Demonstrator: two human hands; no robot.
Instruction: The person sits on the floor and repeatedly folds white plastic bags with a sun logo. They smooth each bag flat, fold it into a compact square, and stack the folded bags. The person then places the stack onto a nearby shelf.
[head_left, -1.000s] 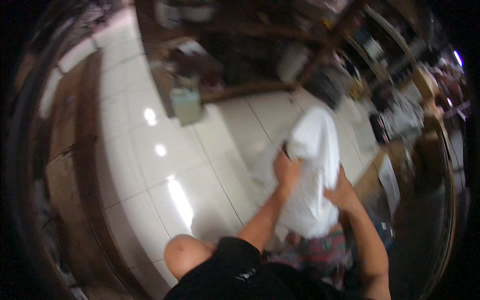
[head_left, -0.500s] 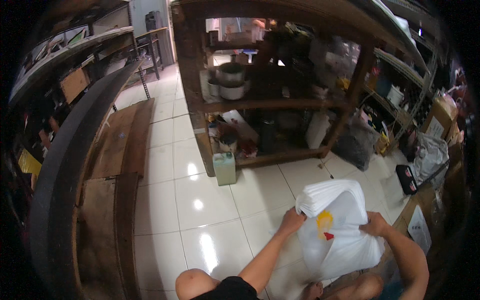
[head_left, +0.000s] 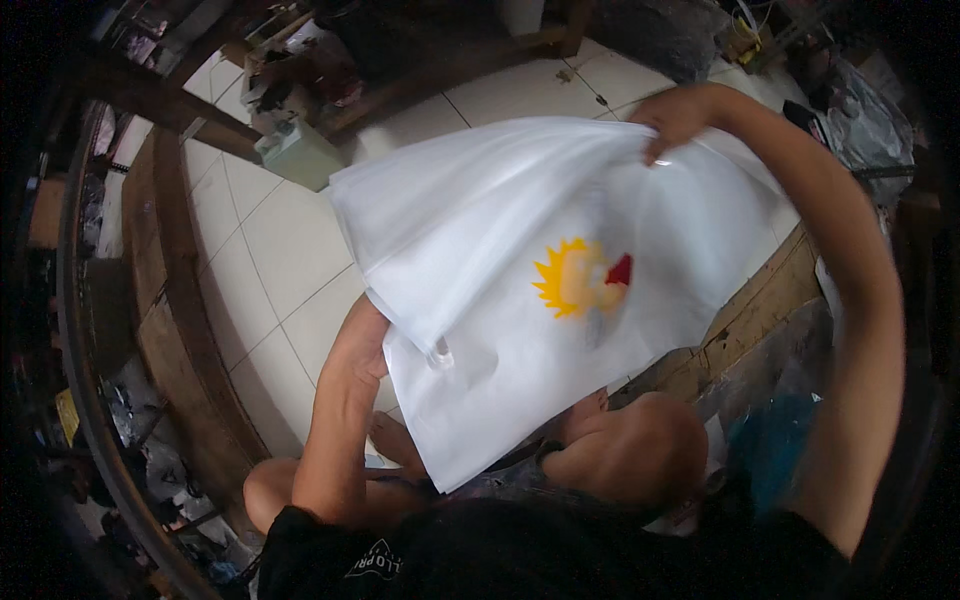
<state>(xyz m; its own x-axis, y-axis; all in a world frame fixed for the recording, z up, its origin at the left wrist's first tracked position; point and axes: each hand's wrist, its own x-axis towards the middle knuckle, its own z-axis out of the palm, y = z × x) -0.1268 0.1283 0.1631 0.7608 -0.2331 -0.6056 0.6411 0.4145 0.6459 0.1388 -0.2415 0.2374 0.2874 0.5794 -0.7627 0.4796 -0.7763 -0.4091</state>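
Note:
Stretched between my hands is a thin white printed sheet (head_left: pixel 470 220), with a yellow spiky-haired figure and a red patch on it. It hangs in loose folds above my lap; whether it is cloth or plastic I cannot tell. My right hand (head_left: pixel 682 118) pinches its far edge, the arm reaching out and around from the right. At the left edge my left hand (head_left: pixel 371 328) holds the sheet from beneath, its fingers mostly hidden behind the white material. A second layer shows along that left side.
A pale green jerrycan (head_left: pixel 300 155) stands on white floor tiles (head_left: pixel 245 225) beyond the sheet. Wooden boards (head_left: pixel 165 270) lie along the left. Flattened brown cardboard (head_left: pixel 745 300) and clear plastic wrapping (head_left: pixel 770 350) lie to the right. A dark plastic bag (head_left: pixel 665 35) sits far back.
The view has tipped down closer to my lap. The sheet, bunched and folded over before, is now spread wide, with my right hand moved farther away and up.

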